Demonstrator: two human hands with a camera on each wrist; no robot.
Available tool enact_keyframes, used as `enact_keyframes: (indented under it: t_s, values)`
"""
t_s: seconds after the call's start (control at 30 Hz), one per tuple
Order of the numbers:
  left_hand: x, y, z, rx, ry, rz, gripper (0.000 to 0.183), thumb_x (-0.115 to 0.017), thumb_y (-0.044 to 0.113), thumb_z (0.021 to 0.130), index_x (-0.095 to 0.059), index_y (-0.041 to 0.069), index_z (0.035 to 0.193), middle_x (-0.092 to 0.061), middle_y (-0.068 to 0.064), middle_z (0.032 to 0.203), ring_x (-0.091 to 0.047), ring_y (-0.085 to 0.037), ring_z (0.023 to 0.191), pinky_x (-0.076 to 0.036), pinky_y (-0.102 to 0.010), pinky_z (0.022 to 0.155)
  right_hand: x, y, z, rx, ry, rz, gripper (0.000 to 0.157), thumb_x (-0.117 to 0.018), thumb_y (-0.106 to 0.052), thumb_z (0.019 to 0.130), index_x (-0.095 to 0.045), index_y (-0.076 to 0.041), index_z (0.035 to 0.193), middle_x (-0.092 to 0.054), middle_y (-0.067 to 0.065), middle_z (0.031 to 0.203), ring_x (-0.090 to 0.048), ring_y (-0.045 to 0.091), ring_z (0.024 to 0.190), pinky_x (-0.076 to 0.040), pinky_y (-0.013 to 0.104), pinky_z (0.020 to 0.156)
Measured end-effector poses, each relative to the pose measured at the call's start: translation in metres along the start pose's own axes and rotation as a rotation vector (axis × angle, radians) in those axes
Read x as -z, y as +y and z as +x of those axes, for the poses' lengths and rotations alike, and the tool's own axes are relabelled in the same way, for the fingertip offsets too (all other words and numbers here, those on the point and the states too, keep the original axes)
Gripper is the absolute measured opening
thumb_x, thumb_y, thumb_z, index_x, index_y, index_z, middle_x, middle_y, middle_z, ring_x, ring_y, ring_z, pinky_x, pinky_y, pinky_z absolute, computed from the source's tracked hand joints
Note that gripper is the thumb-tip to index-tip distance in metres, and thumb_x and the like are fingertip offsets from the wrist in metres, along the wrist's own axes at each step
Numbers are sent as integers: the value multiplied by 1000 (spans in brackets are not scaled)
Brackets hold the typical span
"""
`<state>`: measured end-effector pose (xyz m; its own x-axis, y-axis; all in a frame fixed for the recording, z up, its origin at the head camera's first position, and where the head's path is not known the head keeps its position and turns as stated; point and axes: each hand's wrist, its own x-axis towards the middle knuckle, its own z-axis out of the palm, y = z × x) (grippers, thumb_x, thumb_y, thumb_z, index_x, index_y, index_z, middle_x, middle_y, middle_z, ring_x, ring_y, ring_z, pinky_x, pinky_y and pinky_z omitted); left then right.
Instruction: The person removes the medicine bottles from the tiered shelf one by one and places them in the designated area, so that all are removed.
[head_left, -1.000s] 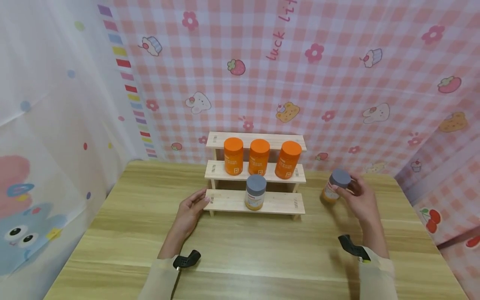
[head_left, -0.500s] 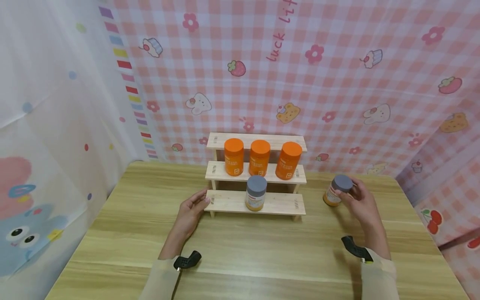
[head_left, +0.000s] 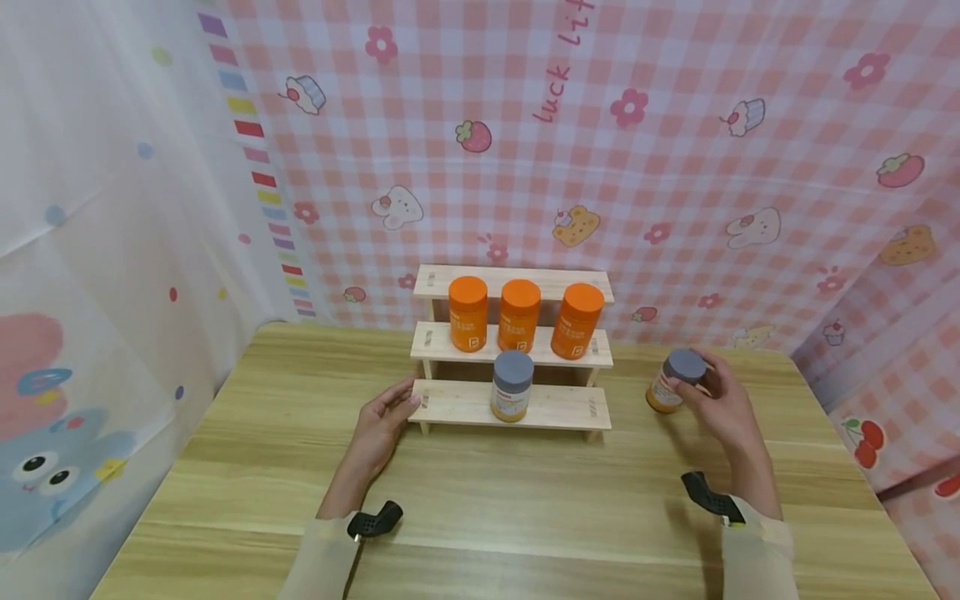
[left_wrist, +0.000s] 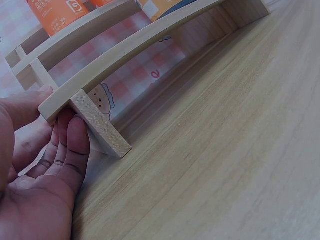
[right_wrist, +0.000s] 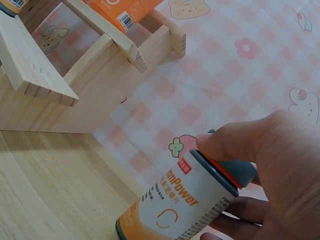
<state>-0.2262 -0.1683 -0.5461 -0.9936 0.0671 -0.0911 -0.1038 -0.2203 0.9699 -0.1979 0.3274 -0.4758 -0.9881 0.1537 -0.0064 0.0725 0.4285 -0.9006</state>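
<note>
At the left end of the stepped wooden shelf point(head_left: 558, 408), my left hand point(head_left: 378, 429) pinches the lowest board; the left wrist view shows the fingers point(left_wrist: 77, 145) curled beneath it. To the right of the shelf, my right hand point(head_left: 723, 408) grips a white-and-orange vitamin C jar point(right_wrist: 172, 202) around its grey lid point(head_left: 686, 367). The jar leans a little, low over the table; whether its base touches is unclear. A similar grey-lidded jar point(head_left: 511, 392) stands mid-way along the lowest board. On the middle board are three orange jars point(head_left: 468, 321).
The shelf's top board point(head_left: 513, 282) bears nothing. Behind the wood-grain table point(head_left: 510, 508) hangs a pink checked cloth point(head_left: 525, 167), and a white printed curtain point(head_left: 135, 250) hangs at the left. A black wrist mount sits on each forearm.
The jar in my right hand has shifted slightly toward me and to the right, then held steady over the last half second. My left hand keeps its hold on the shelf.
</note>
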Motion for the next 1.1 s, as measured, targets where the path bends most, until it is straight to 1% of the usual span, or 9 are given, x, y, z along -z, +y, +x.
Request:
enact_keyframes:
  t_s: [0.1,0.17,0.23,0.3,0.33,0.4,0.6,0.8,1.1]
  values:
    - [0,0,0,4,-3,-7,50,-62,2,100,-49,-6,148,-59,2,111,-60,-4,101,-53,-16,87,1,-2,-1,2,-2,-22,77,-65,-35,101,-23,-20,164,-41,25,158,-41,40,144,-44,6,86]
    - [0,0,0,6,-8,-6,50,-61,1,100,-48,-6,148,-59,2,111,-60,-4,101,-52,-16,87,1,-3,-1,2,2,-38,78,-66,-36,101,-22,-22,165,-41,24,158,-40,38,145,-46,13,95]
    - [0,1,0,7,-12,-2,50,-61,1,100,-48,-5,148,-58,2,111,-60,-4,102,-52,-16,87,1,-5,0,5,9,-36,80,-67,-36,100,-22,-23,165,-39,24,160,-38,38,147,-44,27,110]
    - [0,1,0,7,-14,-1,50,-61,1,100,-48,-5,148,-58,2,112,-59,-4,102,-52,-16,87,1,-7,0,14,20,-29,80,-68,-36,100,-22,-24,165,-35,23,162,-34,41,150,-38,46,119]
    - [0,1,0,7,-15,0,50,-60,1,100,-48,-5,148,-58,2,112,-59,-4,102,-52,-16,87,0,-8,-1,18,28,-25,81,-68,-36,99,-23,-25,165,-33,23,163,-32,42,151,-32,55,121]
    - [0,0,0,5,-13,3,50,-61,2,101,-48,-6,148,-58,1,113,-59,-4,103,-52,-16,88,0,-11,-1,30,44,-20,81,-69,-37,99,-24,-24,164,-30,24,165,-29,46,152,-25,62,122]
    - [0,-1,1,8,2,10,51,-61,2,101,-47,-7,148,-58,2,113,-59,-4,104,-52,-15,88,-2,-20,-3,47,69,-56,82,-68,-44,98,-25,-24,164,-28,21,167,-26,44,153,-20,60,125]
    - [-1,1,1,9,3,9,51,-61,2,100,-47,-7,149,-57,3,113,-59,-3,103,-52,-15,87,-4,-27,-5,47,75,-61,86,-69,-45,97,-20,-24,165,-23,16,170,-19,41,157,-17,59,126]
    - [-1,1,0,19,2,5,50,-61,2,100,-49,-4,148,-56,1,115,-58,-5,105,-52,-16,88,-9,-34,-4,123,89,-8,85,-70,-34,99,-18,-26,166,-21,16,170,-17,41,157,-16,60,126]
